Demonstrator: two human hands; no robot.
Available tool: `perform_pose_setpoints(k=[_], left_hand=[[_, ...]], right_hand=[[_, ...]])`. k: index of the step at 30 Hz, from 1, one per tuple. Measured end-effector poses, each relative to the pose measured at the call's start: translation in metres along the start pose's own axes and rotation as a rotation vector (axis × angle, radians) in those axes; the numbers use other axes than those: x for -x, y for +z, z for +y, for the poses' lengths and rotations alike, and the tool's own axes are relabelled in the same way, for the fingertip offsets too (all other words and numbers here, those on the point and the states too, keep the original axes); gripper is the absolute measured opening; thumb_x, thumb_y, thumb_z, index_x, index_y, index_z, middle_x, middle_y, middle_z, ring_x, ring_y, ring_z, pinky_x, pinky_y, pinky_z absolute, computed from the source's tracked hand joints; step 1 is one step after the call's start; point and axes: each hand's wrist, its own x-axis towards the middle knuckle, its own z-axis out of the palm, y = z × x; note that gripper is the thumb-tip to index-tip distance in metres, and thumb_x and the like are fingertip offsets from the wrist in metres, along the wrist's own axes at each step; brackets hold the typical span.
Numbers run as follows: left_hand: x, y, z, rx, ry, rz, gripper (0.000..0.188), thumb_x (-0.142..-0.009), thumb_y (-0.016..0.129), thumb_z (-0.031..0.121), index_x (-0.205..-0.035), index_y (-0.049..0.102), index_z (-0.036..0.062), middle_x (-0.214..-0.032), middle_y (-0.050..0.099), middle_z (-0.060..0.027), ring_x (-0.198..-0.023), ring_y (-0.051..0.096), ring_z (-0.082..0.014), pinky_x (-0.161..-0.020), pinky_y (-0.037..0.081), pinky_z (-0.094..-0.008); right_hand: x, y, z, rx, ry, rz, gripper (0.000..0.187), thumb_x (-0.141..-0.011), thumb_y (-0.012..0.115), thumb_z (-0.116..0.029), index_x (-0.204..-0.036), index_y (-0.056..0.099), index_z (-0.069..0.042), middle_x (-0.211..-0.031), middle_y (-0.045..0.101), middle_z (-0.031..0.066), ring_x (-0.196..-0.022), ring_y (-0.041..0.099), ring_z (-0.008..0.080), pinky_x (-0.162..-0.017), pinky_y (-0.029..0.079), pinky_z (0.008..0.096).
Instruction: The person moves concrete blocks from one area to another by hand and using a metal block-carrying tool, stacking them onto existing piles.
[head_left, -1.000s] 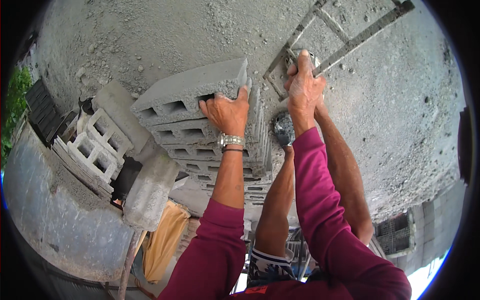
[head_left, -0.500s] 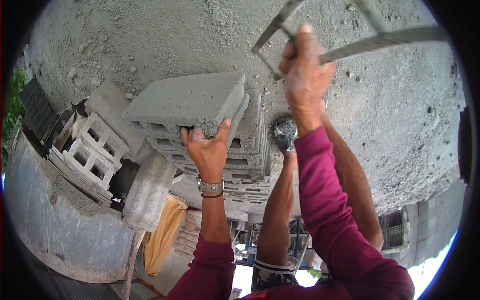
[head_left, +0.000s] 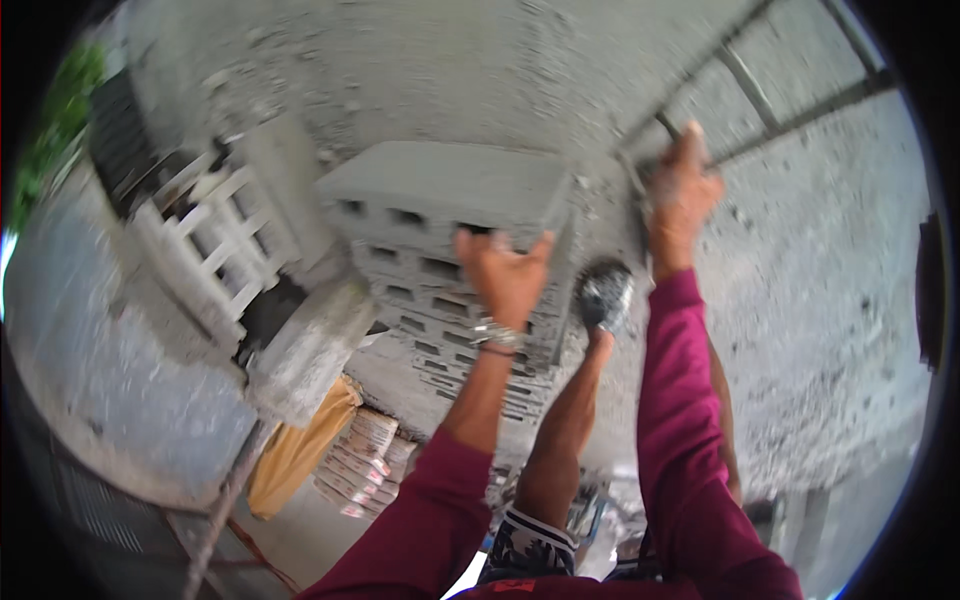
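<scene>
Atop a stack of hollow concrete blocks point(head_left: 430, 325) lies a grey concrete block point(head_left: 450, 185), roughly in line with those under it. My left hand point(head_left: 503, 280) is at its near face, fingers hooked into one of the hollows and thumb against the face near the right corner. Out to the right, my right hand point(head_left: 685, 205) is closed around the near end of a dark metal frame point(head_left: 755, 90) with crossbars, held over the ground. Its far end runs out at the upper right. Motion blurs both hands somewhat.
My foot point(head_left: 605, 292) in dark footwear stands just right of the stack. Leftward are more hollow blocks point(head_left: 230, 240), a rounded concrete piece point(head_left: 310, 355) and a large curved metal sheet point(head_left: 130, 350). An orange-yellow cloth point(head_left: 300, 445) hangs beside stacked bags point(head_left: 360, 465). Rough gritty ground point(head_left: 800, 290) spreads right.
The top block, skewed on the stack before, now lies more squarely on it, my left hand still at it. The view has shifted, and the metal frame in my right hand has swung to another angle.
</scene>
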Motion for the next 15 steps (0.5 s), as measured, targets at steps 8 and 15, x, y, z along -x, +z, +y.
perform_pose_setpoints(k=[8,15], left_hand=[[0.020,-0.064,0.036,0.122,0.138,-0.043,0.048,-0.075,0.074,0.026,-0.113,0.062,-0.0004,-0.097,0.065,-0.0193,-0.104,0.055,-0.0364,-0.102,0.036,-0.0481],[0.125,-0.144,0.005,0.201,-0.217,-0.227,0.040,-0.083,0.068,0.029,-0.110,0.065,0.0002,-0.102,0.067,-0.0204,-0.090,0.065,-0.0356,-0.077,0.052,-0.0420]], right_hand=[[-0.057,-0.184,0.006,0.874,-0.053,-0.250,0.063,-0.095,0.051,-0.051,-0.061,0.054,0.002,-0.052,0.044,0.0066,-0.052,0.040,0.0155,-0.050,0.033,0.0395],[-0.057,-0.439,-0.063,1.629,-0.328,-0.422,0.056,-0.079,0.064,-0.044,-0.063,0.059,0.010,-0.060,0.056,0.0308,-0.059,0.063,0.0425,-0.054,0.042,0.0518]])
